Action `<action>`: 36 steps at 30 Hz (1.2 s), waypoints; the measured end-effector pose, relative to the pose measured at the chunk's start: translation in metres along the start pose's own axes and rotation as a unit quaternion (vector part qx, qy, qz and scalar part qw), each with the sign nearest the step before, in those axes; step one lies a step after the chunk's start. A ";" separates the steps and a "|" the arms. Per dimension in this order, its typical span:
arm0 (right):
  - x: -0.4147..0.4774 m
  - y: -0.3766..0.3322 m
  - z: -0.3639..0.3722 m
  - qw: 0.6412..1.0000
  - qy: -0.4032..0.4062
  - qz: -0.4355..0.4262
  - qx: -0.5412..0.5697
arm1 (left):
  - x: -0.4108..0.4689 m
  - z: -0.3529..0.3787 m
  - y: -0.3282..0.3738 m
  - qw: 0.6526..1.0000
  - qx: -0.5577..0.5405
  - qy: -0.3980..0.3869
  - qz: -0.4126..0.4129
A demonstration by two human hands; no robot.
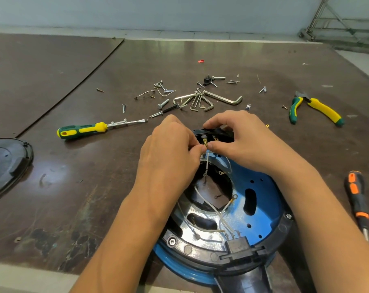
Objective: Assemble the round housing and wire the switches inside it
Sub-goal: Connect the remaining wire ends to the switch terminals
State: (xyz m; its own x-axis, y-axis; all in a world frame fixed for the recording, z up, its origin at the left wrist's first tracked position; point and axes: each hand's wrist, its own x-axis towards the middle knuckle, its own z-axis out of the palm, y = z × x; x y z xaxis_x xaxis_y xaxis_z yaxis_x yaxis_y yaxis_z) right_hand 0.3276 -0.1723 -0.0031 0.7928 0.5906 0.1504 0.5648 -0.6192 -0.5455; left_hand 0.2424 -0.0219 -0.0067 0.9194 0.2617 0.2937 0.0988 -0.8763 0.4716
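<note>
Hands meet over the far rim of the round housing (257,199), a blue, shiny shell with a black ring around its near edge, lying on the dark tabletop (78,166) close to the person. The left hand (168,153) and right hand (238,140) are close together, fingertips almost touching — both pinched around the top end of a thin white wire (207,161) just under the black switch block (213,135) that sits at the housing's far edge. The right hand's fingers also curl over the top of that block. The pinched wire hangs down into the housing's central opening and ends in a small ring terminal; more white wires (219,212) trail across the inside toward a black connector (238,246) at the near rim. Left of the hands lies a green-and-yellow flat screwdriver (82,130). Beyond them — well apart from the housing — is a scatter of screws and bolts (160,92) and a bunch of hex keys (202,100). Green-and-yellow pliers (314,106) lie to the far right, an orange-and-black screwdriver (357,197) lies right of the housing, and a black cover (8,163) rests at the left edge of the view.
</note>
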 end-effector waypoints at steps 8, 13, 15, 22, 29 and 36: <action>0.003 0.000 0.001 1.000 0.000 0.012 0.009 | 0.000 0.001 0.002 1.000 0.022 -0.013 0.003; 0.002 -0.002 0.003 1.000 -0.020 0.011 -0.008 | 0.001 0.002 0.002 1.000 0.022 -0.013 0.001; 0.003 -0.003 0.002 1.000 -0.025 0.014 -0.011 | 0.001 0.002 0.002 1.000 0.023 -0.014 0.001; 0.005 -0.001 0.003 0.999 -0.020 0.023 -0.007 | 0.003 0.002 0.001 0.999 0.031 -0.024 0.004; 0.004 -0.003 0.005 1.000 -0.008 0.020 -0.018 | 0.003 0.002 0.001 0.999 0.037 -0.018 0.008; 0.002 -0.007 0.006 0.999 -0.003 0.024 -0.039 | 0.004 0.003 0.003 0.998 0.051 -0.023 0.008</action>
State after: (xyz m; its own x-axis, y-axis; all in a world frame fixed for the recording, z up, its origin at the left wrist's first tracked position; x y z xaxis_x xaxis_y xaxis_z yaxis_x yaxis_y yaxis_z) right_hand 0.3243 -0.1636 -0.0037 0.8177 0.5628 0.1208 0.5429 -0.6844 -0.4866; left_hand 0.2473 -0.0242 -0.0065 0.9374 0.2308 0.2609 0.1202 -0.9174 0.3795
